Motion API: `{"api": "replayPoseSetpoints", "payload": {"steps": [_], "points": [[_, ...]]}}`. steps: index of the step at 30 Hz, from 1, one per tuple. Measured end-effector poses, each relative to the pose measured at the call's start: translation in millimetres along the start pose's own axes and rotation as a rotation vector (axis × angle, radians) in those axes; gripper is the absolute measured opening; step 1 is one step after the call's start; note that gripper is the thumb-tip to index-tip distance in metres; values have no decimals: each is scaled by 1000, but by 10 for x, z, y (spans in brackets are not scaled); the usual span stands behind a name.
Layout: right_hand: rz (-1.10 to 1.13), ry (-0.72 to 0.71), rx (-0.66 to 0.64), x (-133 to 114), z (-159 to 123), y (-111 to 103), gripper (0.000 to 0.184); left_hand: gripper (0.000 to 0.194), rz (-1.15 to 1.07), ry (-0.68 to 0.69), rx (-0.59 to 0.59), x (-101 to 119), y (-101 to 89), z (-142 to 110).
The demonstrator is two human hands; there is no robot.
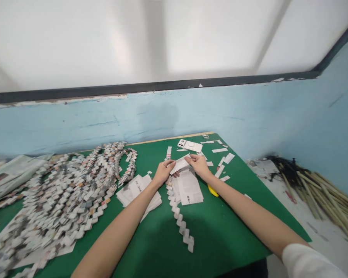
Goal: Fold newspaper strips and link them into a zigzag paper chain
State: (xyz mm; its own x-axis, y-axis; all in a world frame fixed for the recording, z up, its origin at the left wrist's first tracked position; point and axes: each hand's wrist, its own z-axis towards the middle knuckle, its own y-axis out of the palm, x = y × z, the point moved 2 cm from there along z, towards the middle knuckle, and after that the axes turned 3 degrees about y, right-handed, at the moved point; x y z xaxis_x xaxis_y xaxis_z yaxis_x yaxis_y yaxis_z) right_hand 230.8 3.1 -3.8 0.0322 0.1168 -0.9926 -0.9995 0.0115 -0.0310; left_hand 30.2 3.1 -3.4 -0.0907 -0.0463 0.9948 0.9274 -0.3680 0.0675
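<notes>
Between my two hands is a small white piece of paper (180,165), pinched at its left end by my left hand (164,172) and at its right end by my right hand (199,165). Under them lies a printed sheet of paper (191,189). A zigzag chain of folded paper (181,224) runs from below my left hand toward the table's near side. Left of it rests a stack of paper sheets (137,191). Something yellow (212,190) shows partly from behind my right forearm; its kind is hidden.
A large heap of folded-paper chain (72,189) covers the left of the green table (220,239), beside folded newspapers (8,173). A white phone (190,145) and loose paper strips (219,150) lie at the back right. Long sticks (327,197) are piled on the floor at right.
</notes>
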Motion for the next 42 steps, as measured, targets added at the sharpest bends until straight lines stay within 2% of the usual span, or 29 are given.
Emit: {"api": "replayPoseSetpoints", "payload": {"steps": [7, 16, 23, 32, 37, 42], "points": [[23, -18, -22, 8, 15, 8, 40, 49, -6, 2, -7, -92, -48, 38], [20, -54, -40, -7, -3, 23, 36, 51, 3, 4, -2, 24, -19, -2], [35, -80, -2, 32, 36, -1, 36, 53, -81, 5, 29, -38, -20, 19], [64, -28, -15, 22, 28, 0, 42, 54, -118, 24, 107, -77, -49, 36], [42, -50, -15, 10, 13, 12, 42, 57, -89, 26, 135, -47, -61, 17], [39, -17, -81, -41, 8, 32, 41, 58, -82, 32, 136, -56, -75, 27]]}}
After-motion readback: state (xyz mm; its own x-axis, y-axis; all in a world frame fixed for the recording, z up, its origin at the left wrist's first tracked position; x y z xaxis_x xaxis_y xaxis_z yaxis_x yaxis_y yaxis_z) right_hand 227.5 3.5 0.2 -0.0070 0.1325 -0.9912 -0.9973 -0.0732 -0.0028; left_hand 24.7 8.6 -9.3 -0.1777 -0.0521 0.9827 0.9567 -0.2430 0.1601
